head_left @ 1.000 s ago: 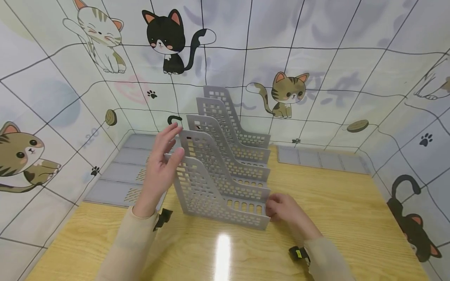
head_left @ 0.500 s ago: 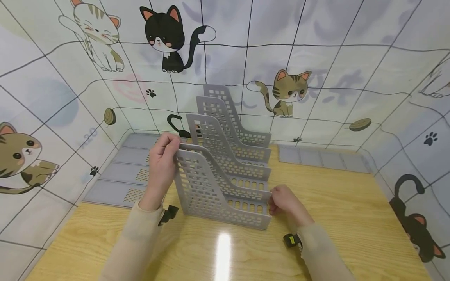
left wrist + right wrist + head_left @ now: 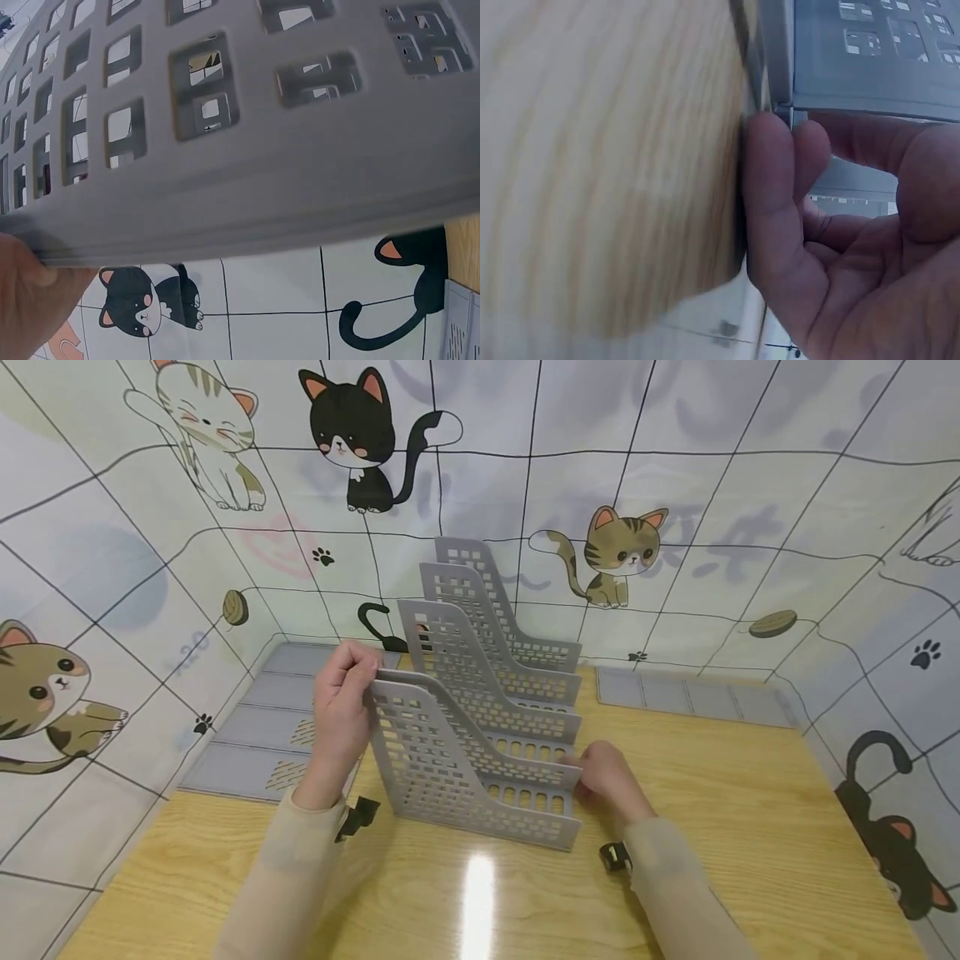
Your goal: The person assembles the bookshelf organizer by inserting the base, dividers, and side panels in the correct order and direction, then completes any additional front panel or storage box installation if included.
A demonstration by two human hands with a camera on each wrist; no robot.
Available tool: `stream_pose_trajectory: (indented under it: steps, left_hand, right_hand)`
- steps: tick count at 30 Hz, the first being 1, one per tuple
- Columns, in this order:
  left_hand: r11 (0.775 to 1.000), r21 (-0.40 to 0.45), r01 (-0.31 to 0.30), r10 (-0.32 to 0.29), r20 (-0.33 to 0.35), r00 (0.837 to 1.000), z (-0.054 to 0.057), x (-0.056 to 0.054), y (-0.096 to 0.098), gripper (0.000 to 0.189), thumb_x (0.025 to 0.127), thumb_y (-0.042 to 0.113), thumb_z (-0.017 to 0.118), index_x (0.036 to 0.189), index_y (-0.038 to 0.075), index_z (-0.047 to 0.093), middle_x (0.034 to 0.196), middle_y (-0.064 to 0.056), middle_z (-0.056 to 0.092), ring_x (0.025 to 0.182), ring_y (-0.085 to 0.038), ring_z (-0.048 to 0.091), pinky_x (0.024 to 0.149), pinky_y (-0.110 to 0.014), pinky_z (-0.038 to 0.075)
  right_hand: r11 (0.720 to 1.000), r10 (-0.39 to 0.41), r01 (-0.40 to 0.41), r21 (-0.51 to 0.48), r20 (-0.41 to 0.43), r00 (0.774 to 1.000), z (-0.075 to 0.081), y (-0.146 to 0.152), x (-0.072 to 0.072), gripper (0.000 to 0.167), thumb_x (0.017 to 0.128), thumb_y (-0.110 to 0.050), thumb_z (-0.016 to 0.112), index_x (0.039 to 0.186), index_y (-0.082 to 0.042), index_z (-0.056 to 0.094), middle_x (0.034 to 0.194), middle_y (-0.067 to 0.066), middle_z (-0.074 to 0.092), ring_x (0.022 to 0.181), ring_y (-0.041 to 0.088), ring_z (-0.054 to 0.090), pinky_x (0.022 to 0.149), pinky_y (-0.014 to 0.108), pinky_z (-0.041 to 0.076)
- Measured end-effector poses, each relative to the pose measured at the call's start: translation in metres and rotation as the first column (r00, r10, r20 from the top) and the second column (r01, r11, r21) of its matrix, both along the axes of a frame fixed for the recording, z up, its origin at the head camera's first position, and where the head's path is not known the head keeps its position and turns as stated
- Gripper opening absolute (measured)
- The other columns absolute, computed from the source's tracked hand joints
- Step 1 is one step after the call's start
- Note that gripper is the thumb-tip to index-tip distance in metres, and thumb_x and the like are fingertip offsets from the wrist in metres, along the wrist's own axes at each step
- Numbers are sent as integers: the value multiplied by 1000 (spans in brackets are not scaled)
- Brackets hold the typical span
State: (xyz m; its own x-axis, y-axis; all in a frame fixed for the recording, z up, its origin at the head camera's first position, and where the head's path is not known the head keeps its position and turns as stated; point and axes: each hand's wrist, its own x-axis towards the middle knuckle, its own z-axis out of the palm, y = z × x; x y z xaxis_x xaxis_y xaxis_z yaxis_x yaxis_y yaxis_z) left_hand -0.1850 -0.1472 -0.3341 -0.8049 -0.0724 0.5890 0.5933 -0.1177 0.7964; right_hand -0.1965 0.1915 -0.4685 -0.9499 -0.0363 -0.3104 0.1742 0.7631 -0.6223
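Note:
A grey perforated file holder (image 3: 442,752) with several upright, sloping dividers stands on the wooden table. My left hand (image 3: 341,718) grips the tall back corners of its two nearest panels, which lean close together at the top. In the left wrist view, a panel's edge (image 3: 262,217) fills much of the picture, with part of the left hand (image 3: 37,292) at lower left. My right hand (image 3: 611,777) holds the low front end of the second panel (image 3: 551,770). Seen from the right wrist, that hand's fingers (image 3: 772,161) are at the holder's end, close to the tabletop.
Flat grey panels (image 3: 255,735), some with slots, lie on the table at the left. Another flat grey strip (image 3: 693,695) lies at the back right. Behind the table (image 3: 750,827) rises a wall covering (image 3: 487,435) printed with cartoon cats.
My left hand has gone from raised, spread fingers to gripping the top corners, and the second panel has come nearer the front one. The right hand has moved slightly up to the second panel's end.

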Motion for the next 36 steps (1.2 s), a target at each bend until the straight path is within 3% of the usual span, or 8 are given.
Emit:
stream_pose_trajectory:
  steps: [5,10,14,19,25,31,34,36]
  left_hand:
    - [996,83,-25,22,38,999,-1,0,-11,24,102,-1,41,79,-2,48,84,4,58,76,-11,51,62,-21,43]
    - [963,267,-44,12,120,993,-5,3,-34,31,102,-4,39,76,7,53,82,-1,59,75,-14,55,63,-20,48]
    - [929,366,-53,6,129,992,-9,6,-47,30,102,-4,36,78,4,54,85,-5,58,74,-15,59,64,-21,51]
    - [923,383,-39,-22,154,988,-23,14,-51,28,98,-4,29,88,3,55,87,-7,60,66,-14,62,57,-22,52]
    - [943,319,89,-164,219,962,-50,28,-55,37,94,-7,22,106,7,54,96,-4,63,78,-14,66,66,-22,55]
    - [958,157,239,-276,294,915,-70,34,-58,42,89,-13,27,115,8,53,106,0,64,94,-14,64,81,-24,54]
    - [970,-57,236,-200,364,909,-78,31,-64,34,95,-10,31,119,0,54,110,-6,65,100,-19,66,90,-27,55]
    - [932,-314,182,-45,397,917,-85,26,-71,29,102,-2,35,122,-3,56,116,-11,66,106,-24,65,94,-32,54]
  right_hand:
    - [969,-32,48,-242,70,997,0,3,0,39,102,-22,62,74,5,64,62,8,64,53,16,59,55,30,56]
    - [819,39,65,-570,168,985,-2,2,1,34,103,-13,52,119,16,60,84,14,71,66,21,68,64,38,62]
    - [758,15,54,-650,101,995,6,3,3,40,107,-14,47,130,16,57,92,10,75,75,19,71,65,34,61]
    - [690,-121,106,-716,30,992,36,7,12,31,107,-15,49,117,9,64,88,4,75,70,14,69,59,29,59]
    - [684,-251,155,-713,-31,967,78,26,31,27,104,-18,57,80,-19,69,81,-5,72,74,13,69,63,29,59]
    - [663,-313,197,-722,-28,949,104,50,50,28,102,-15,60,77,-21,71,77,-3,73,66,15,69,58,32,60]
    - [638,-319,219,-738,5,948,114,58,57,24,102,-17,62,79,-21,71,77,-2,72,67,16,69,58,33,59]
    - [626,-318,229,-745,25,948,118,63,61,22,102,-19,63,83,-20,71,77,0,73,64,17,68,57,34,59]
